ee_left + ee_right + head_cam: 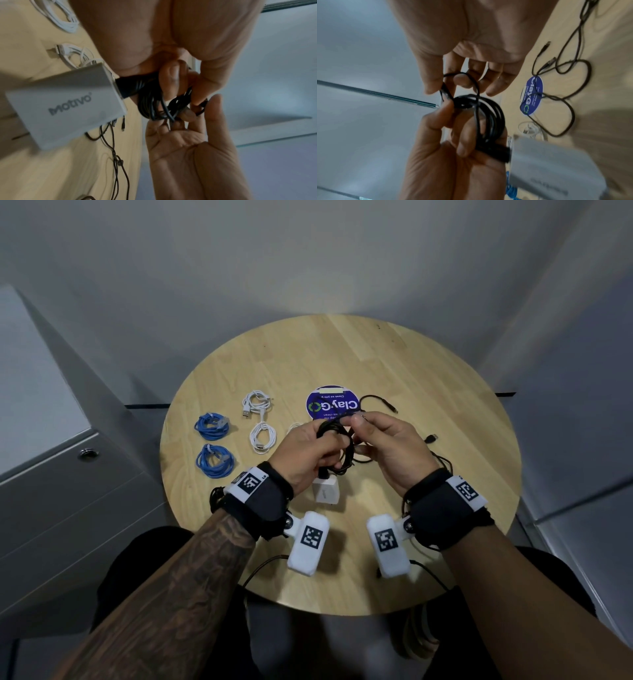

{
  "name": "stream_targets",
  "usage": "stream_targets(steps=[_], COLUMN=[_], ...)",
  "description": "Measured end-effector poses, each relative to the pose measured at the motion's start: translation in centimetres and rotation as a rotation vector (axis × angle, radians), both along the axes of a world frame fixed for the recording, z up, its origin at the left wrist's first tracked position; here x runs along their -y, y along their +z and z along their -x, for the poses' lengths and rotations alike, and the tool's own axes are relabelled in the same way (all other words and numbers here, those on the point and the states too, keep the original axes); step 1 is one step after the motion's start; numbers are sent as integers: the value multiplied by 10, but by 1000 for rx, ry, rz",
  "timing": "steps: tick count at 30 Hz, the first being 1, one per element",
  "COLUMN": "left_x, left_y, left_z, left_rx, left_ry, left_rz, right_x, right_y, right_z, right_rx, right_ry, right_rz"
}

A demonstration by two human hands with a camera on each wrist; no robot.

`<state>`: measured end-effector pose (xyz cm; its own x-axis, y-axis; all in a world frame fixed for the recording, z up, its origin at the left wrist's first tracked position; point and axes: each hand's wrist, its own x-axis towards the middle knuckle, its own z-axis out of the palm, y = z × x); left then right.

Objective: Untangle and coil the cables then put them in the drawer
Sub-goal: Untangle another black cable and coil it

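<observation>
i see the black cable coil [337, 446], round glossy loops, held above the round wooden table [428, 364]: my left hand [308, 453] curls around it, my right hand [387, 446] pinches its loose end; a boxy white charger [327, 491] hangs below.

Wrists: a black strap [267, 501] on the left, another black strap [442, 508] on the right, each with a white tag printed with a black square code.
Cameras: white pods [308, 542] under both wrists, thin black leads trailing.
Left forearm: tattooed [191, 577].
Legs: dark clothing.
</observation>
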<state>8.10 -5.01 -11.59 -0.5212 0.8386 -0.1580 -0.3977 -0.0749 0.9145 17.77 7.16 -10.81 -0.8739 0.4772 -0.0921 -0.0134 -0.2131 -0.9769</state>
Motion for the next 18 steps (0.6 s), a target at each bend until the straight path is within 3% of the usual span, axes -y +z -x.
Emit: stream_targets(steps=[5, 9, 11, 14, 18], left_x=[-2, -3, -2, 0, 1], left_y=[-6, -5, -3, 1, -5], left_z=[0, -3, -2, -2, -4], left_rx=[-86, -102, -55, 0, 55], left_ry=[-29, 24, 86, 84, -27], left_rz=[54, 40, 22, -7, -37], right_x=[3, 5, 8, 6, -1], right_y=[1, 4, 7, 7, -4], right_z=[1, 1, 0, 1, 3], right_rx=[-91, -112, -129, -68, 103], right_ry=[-56, -147, -177, -162, 74], right_rz=[30, -318, -404, -259, 44])
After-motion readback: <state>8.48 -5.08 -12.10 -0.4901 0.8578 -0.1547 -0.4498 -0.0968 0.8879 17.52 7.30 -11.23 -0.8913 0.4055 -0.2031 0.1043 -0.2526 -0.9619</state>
